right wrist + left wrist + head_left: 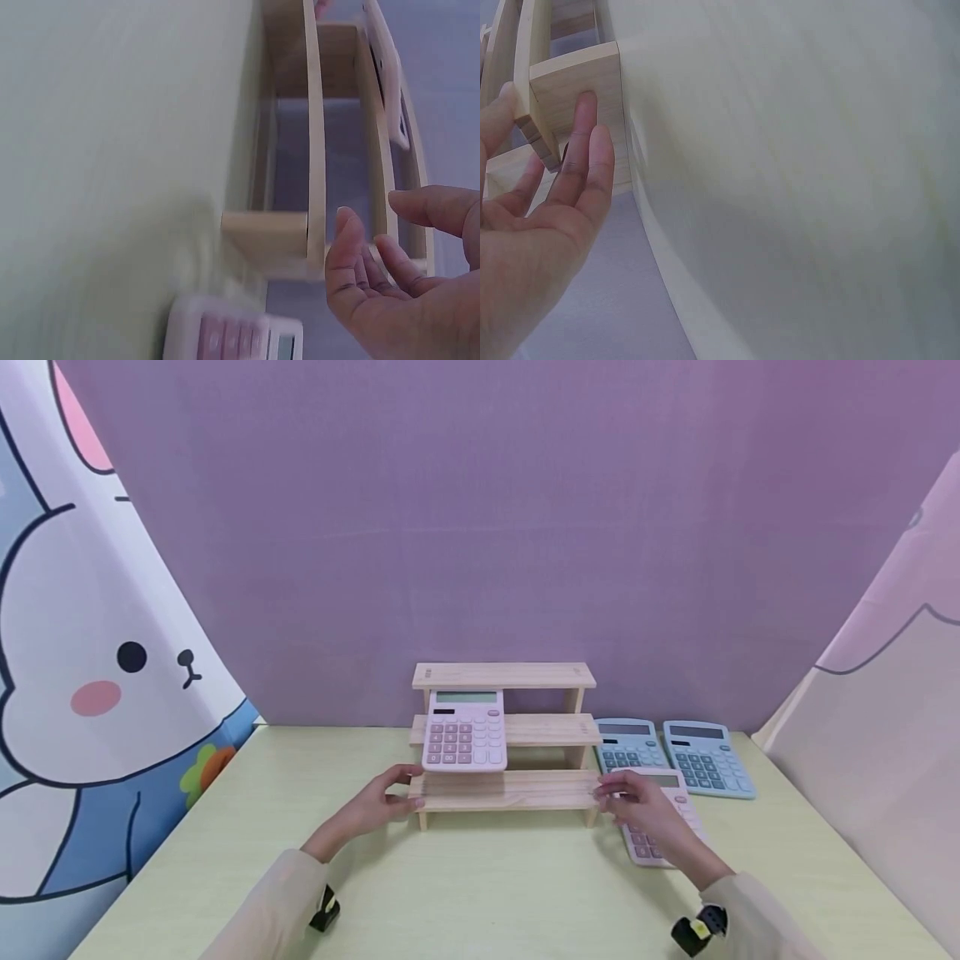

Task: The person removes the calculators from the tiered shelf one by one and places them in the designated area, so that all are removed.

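Two blue calculators [675, 756] lie side by side on the pale green tabletop [487, 893], beyond the right hand. A purple backdrop [487, 527] rises behind. A cartoon rabbit curtain [90, 677] hangs far out past the left hand.

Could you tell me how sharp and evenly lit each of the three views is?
Head view: evenly lit, sharp on the wooden shelf, and the backdrop edges bow from wide-angle distortion. Left wrist view: dim, the table smeared, the left hand soft. Right wrist view: soft throughout, the pink calculator on the table blurred.
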A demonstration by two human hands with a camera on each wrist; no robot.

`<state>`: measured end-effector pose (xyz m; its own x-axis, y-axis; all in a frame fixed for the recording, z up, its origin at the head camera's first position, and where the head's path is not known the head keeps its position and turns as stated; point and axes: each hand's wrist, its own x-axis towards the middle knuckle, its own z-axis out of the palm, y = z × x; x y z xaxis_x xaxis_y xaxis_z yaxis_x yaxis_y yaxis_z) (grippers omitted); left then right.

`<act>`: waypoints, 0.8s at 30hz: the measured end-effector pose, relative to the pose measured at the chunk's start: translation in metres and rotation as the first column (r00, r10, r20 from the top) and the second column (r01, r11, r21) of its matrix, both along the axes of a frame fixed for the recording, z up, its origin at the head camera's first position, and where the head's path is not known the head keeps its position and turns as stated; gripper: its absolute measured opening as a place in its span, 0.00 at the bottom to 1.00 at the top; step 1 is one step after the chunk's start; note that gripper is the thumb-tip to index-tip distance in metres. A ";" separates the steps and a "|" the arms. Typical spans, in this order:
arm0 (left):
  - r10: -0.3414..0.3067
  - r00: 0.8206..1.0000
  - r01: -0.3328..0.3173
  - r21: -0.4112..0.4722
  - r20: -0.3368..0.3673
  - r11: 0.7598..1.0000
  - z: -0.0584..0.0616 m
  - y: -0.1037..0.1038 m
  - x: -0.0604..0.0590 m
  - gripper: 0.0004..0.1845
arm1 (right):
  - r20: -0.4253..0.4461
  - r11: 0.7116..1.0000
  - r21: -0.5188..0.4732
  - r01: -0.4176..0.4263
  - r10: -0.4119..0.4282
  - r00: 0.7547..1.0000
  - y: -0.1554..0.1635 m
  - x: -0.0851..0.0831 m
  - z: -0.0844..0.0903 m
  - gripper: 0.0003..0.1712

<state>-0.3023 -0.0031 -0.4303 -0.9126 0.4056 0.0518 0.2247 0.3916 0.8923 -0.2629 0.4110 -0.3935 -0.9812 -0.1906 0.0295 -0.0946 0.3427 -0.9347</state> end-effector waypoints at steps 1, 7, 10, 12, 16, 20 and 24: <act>-0.003 1.000 0.003 0.002 0.001 1.000 0.000 0.000 0.000 0.34 | -0.001 1.000 -0.004 -0.006 0.006 1.000 -0.003 -0.002 -0.001 0.23; -0.022 1.000 0.022 0.007 0.000 1.000 0.000 -0.001 0.000 0.34 | 0.003 0.998 -0.058 -0.031 0.031 1.000 -0.025 -0.010 -0.001 0.25; -0.025 1.000 0.025 0.002 -0.007 1.000 -0.001 -0.001 -0.001 0.34 | 0.008 0.994 -0.095 -0.048 0.049 0.999 -0.036 -0.014 -0.002 0.24; -0.025 1.000 0.025 0.000 -0.009 1.000 -0.001 -0.002 -0.001 0.34 | 0.013 0.990 -0.128 -0.060 0.063 0.998 -0.043 -0.017 -0.003 0.24; -0.021 1.000 0.021 -0.004 -0.019 1.000 -0.002 -0.001 -0.002 0.34 | 0.004 0.981 -0.180 -0.079 0.081 0.997 -0.058 -0.022 -0.003 0.23; -0.018 1.000 0.018 -0.004 -0.017 1.000 -0.002 -0.001 -0.002 0.34 | 0.001 0.976 -0.206 -0.068 0.070 0.998 -0.073 -0.024 -0.001 0.22; -0.015 1.000 0.015 -0.002 -0.011 1.000 -0.001 -0.001 -0.002 0.33 | 0.019 0.965 -0.255 -0.063 0.070 0.997 -0.086 -0.026 0.003 0.23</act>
<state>-0.3042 -0.0044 -0.4318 -0.9059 0.4191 0.0605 0.2398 0.3902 0.8889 -0.2893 0.3247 -0.3907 -0.9677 -0.2452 0.0583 -0.0819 0.0872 -0.9928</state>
